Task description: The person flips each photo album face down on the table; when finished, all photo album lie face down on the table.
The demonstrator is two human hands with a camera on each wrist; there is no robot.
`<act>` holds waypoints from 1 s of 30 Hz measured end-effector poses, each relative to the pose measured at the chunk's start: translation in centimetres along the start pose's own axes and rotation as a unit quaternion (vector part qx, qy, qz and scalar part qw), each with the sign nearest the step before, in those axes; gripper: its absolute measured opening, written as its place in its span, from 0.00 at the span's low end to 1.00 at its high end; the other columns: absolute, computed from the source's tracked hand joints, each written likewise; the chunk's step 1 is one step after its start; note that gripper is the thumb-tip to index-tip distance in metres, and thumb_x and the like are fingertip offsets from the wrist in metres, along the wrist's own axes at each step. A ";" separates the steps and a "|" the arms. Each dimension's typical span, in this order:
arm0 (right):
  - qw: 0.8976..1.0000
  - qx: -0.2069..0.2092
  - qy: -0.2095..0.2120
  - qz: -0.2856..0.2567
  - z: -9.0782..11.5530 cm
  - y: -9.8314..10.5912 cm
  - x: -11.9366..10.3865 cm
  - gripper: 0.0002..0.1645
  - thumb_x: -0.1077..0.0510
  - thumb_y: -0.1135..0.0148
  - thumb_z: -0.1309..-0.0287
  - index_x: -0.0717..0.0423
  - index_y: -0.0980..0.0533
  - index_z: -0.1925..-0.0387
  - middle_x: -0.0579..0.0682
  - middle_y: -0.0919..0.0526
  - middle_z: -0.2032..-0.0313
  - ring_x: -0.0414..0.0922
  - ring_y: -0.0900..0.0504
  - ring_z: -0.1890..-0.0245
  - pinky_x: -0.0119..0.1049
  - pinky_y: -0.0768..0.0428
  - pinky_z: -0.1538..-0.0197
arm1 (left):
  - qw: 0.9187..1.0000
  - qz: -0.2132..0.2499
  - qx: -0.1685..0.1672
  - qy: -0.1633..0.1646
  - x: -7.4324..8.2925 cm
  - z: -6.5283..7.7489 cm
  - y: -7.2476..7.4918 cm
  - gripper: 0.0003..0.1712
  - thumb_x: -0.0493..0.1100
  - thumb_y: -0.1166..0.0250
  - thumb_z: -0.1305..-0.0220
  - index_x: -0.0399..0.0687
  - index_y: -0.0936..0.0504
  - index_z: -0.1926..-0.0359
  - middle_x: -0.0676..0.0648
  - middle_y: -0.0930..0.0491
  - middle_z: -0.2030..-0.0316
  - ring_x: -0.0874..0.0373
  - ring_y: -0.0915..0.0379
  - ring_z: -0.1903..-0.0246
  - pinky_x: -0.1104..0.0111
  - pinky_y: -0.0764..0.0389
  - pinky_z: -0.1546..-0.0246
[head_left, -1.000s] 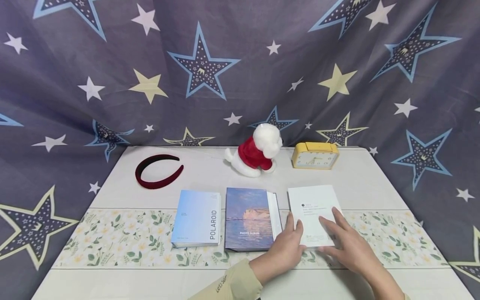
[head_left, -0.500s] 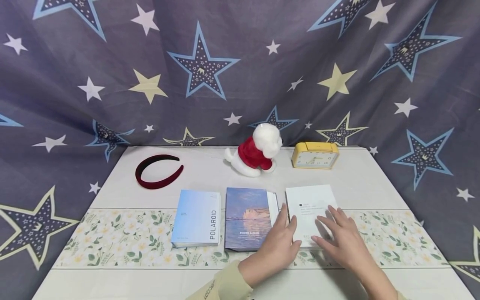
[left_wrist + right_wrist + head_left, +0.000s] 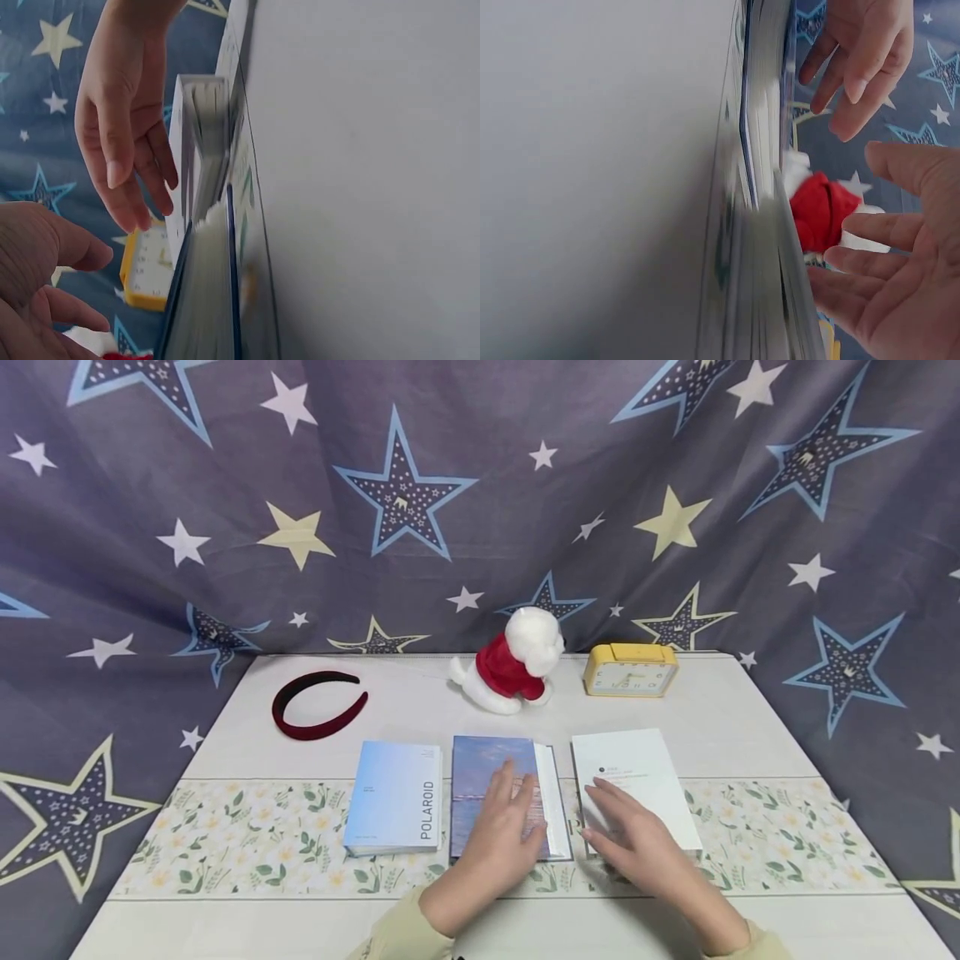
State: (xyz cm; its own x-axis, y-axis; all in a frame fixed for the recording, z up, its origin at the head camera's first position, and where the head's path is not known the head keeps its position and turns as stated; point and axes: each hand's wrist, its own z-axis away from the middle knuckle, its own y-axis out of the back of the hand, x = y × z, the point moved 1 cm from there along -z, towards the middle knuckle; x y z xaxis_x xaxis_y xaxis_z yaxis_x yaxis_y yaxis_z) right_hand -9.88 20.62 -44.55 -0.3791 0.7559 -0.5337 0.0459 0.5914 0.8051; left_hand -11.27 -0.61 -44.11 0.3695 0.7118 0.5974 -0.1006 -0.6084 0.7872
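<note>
The left hand (image 3: 504,831) is over the lower right part of a photo album (image 3: 474,777), its fingers spread and loosely extended, with no grip on anything. The right hand (image 3: 637,839) is above the lower left part of a white book (image 3: 647,781), also relaxed, fingers apart and slightly bent, holding nothing. In the left wrist view a gap shows between the left hand and the album's cover; whether the right fingertips touch the white book I cannot tell.

The album lies flat under the left hand, with a pale strip along its right side, and the wrist views show page edges between its dark blue covers. The white book lies flat just beside it, under the right hand and reaching out beyond the fingertips, small print on its face.

To the left of the left hand, a light blue book (image 3: 392,795) lettered POLAROID lies near the album. Farther out from the hands, a dark red headband (image 3: 318,730) rests to the left, a white plush dog (image 3: 504,668) in a red top sits beyond the album, and a yellow clock (image 3: 632,677) stands beyond the white book. A floral strip (image 3: 247,839) crosses the white counter (image 3: 247,931) beneath the books, and a star-patterned cloth (image 3: 495,527) hangs behind everything.
</note>
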 end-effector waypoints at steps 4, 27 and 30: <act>0.998 -0.037 0.002 -0.059 -0.4 -1.0 -0.8 0.36 0.49 0.35 0.39 0.64 0.31 0.35 0.63 0.31 0.34 0.60 0.33 0.34 0.54 0.32 0.38 | 1.000 0.002 0.015 0.006 -1.1 0.6 0.4 0.36 0.45 0.35 0.37 0.33 0.34 0.32 0.30 0.55 0.27 0.32 0.57 0.29 0.42 0.43 0.35; 0.880 -0.107 -0.233 -0.399 -1.5 -2.2 -3.7 0.34 0.53 0.46 0.31 0.62 0.40 0.29 0.67 0.48 0.27 0.65 0.50 0.28 0.59 0.47 0.31 | 0.983 0.147 0.030 0.105 -3.5 3.1 1.8 0.45 0.41 0.34 0.40 0.26 0.46 0.29 0.25 0.67 0.28 0.29 0.66 0.29 0.39 0.49 0.35; 0.857 -0.101 -0.244 -0.442 -1.4 -2.2 -3.5 0.34 0.53 0.47 0.31 0.62 0.40 0.29 0.65 0.48 0.27 0.63 0.55 0.27 0.56 0.51 0.29 | 0.974 0.195 0.028 0.114 -3.5 3.2 1.9 0.45 0.39 0.35 0.40 0.25 0.47 0.29 0.25 0.69 0.28 0.27 0.67 0.30 0.37 0.51 0.36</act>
State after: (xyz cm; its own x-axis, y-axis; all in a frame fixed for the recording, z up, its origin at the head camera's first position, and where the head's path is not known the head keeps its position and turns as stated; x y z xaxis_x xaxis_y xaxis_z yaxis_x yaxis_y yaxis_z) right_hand -9.99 16.30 -44.07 0.2513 0.0946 -0.9633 -0.2400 0.9702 0.0326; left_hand -9.79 -5.41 -45.17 0.0979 0.4788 0.8724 -0.1394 -0.8614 0.4884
